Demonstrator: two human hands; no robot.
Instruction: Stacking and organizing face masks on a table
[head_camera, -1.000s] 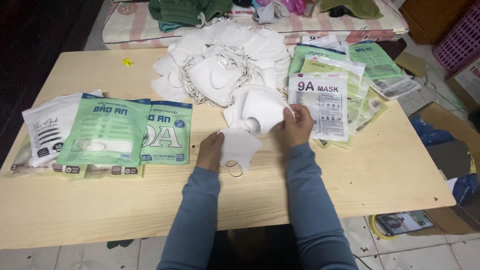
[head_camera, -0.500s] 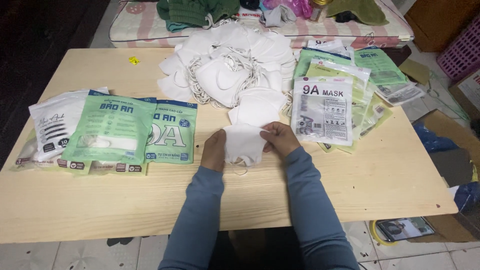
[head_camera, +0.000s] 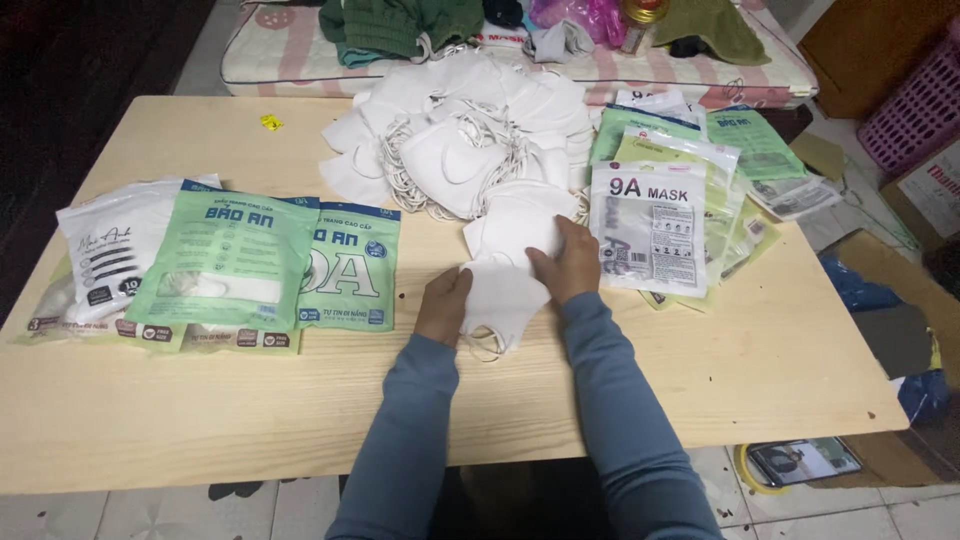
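Mask (head_camera: 500, 295) btwn left hand (head_camera: 445, 303), right hand (head_camera: 566, 262)

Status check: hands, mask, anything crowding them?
Both hands, left hand and right hand, pressing a white mask flat on table. Mask pile just behind. Packets beside right hand.

White mask (head_camera: 500, 295), green packets (head_camera: 232, 262)

Pale wooden counter (head_camera: 200, 420) on a tiled floor (head_camera: 150, 515).
Beyond the hands, a striped mattress (head_camera: 290, 60); far right, a pink basket (head_camera: 915, 110).
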